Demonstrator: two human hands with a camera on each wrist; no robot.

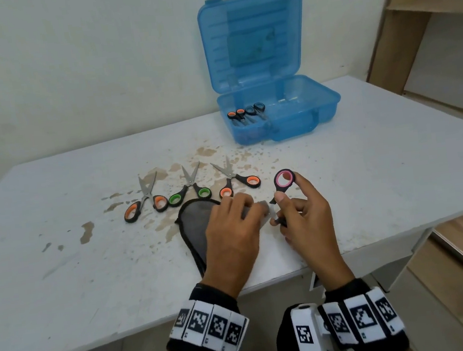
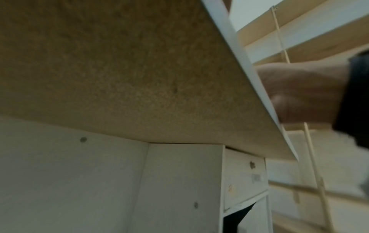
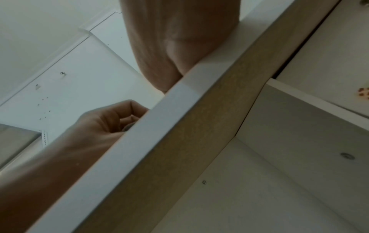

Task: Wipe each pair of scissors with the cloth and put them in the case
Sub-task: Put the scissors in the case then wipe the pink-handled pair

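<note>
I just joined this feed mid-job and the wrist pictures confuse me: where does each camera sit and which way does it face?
Head: above, looking down at the table, blue case, both hands, left hand on the cloth, right hand holding pink scissors.
Left wrist: below the table edge, facing up at its brown underside; right wrist visible.
Right wrist: below the edge too, facing up; left hand visible.
Shared: both wrist views show the table's white edge.

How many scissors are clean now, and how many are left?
Two pairs already lie in the blue case. The right hand holds the pink scissors while the left hand wipes them with the cloth. Three pairs wait on the table.
</note>
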